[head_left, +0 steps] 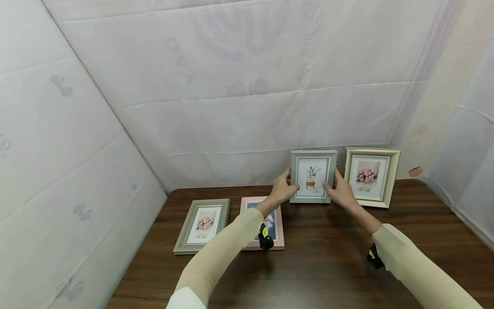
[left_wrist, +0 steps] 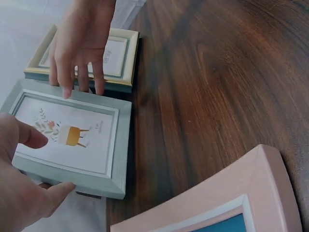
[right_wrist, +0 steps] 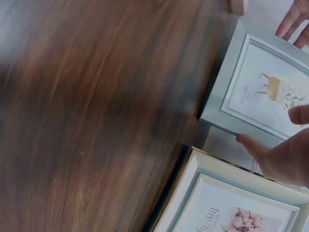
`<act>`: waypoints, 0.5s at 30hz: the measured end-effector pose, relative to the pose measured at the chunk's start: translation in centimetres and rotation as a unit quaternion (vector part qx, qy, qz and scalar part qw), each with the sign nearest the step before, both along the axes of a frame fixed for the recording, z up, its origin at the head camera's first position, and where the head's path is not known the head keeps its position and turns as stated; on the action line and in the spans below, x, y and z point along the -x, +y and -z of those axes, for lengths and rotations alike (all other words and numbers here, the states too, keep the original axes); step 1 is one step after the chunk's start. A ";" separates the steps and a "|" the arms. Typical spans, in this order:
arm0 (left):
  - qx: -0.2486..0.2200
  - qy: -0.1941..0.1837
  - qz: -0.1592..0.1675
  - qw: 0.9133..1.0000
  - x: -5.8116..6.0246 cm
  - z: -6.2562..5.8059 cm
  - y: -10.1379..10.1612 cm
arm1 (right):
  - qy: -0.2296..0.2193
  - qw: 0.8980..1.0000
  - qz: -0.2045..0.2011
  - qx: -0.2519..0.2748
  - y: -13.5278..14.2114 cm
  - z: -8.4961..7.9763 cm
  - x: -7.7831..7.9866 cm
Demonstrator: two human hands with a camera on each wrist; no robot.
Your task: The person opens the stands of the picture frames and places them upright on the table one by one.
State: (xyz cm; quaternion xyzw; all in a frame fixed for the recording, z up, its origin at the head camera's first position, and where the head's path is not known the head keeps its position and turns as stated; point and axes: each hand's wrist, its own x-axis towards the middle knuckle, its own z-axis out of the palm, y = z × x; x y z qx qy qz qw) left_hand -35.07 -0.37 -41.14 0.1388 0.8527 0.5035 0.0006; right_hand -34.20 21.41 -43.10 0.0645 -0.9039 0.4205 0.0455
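Note:
A pale grey-green picture frame [head_left: 313, 176] with a potted-plant print stands near the back wall, leaning slightly back. My left hand [head_left: 283, 189] holds its left side, thumb over the front and fingers along the edge. On the opposite side my right hand [head_left: 341, 193] grips in the same manner, thumb on the front. The left wrist view shows this frame [left_wrist: 72, 133] between both hands. To its right leans a cream picture frame [head_left: 370, 176] with a pink flower print, close to the right hand but apart from the held one.
A pink picture frame [head_left: 279, 227] lies on the brown wooden table [head_left: 328, 266], partly under my left forearm. Left of it lies a grey-beige picture frame [head_left: 202, 223] with a flower print. Pale fabric walls [head_left: 231, 116] rise behind the table and at both sides.

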 end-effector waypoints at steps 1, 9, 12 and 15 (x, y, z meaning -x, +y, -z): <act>0.002 -0.006 0.004 1.000 0.0 0.1 -0.1 | 0.003 1.000 -0.002 -0.006 -0.1 0.1 0.0; -0.002 -0.043 0.035 0.998 0.3 1.0 -0.6 | 0.027 0.998 -0.018 -0.050 -0.2 -0.1 -0.2; 0.011 -0.053 0.041 0.998 0.3 1.1 -0.6 | 0.024 0.998 -0.017 -0.054 -0.1 -0.2 -0.2; 0.034 -0.062 0.043 0.997 0.3 1.0 -0.5 | 0.015 0.998 -0.012 -0.057 -0.1 -0.3 -0.3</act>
